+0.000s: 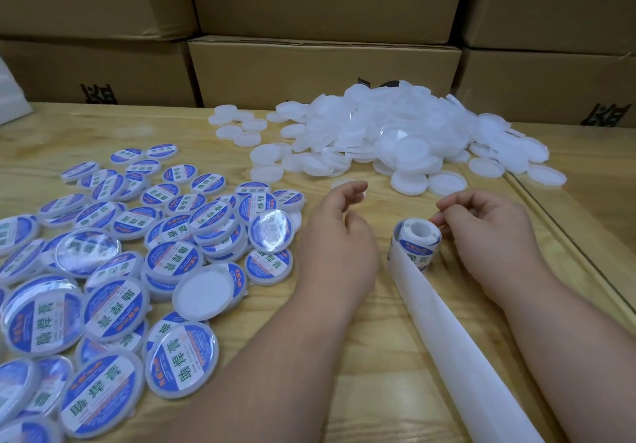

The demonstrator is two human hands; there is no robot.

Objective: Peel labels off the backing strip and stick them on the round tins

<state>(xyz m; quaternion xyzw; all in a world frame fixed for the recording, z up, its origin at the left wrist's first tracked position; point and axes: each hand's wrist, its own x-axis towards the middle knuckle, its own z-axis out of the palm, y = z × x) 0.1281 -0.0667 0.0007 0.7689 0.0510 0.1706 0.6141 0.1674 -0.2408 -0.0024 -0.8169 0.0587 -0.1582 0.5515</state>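
Label roll point(416, 236) stands on the wooden table point(344, 322) at centre; blue-and-white labels show on its outer wrap, and bare white backing strip point(457, 339) trails off toward 5 o'clock. Right hand point(488, 232), at 3 o'clock of the roll, pinches at the roll's upper edge with curled fingertips. Left hand point(339, 236), at 9 o'clock, hovers with fingers loosely curled, grasping nothing. Labelled tins point(113, 270) lie heaped toward 8 o'clock, one blank face among them. Unlabelled white tins point(395, 133) pile toward 12 o'clock, against cardboard boxes point(323, 74). Bare wood lies between the forearms.
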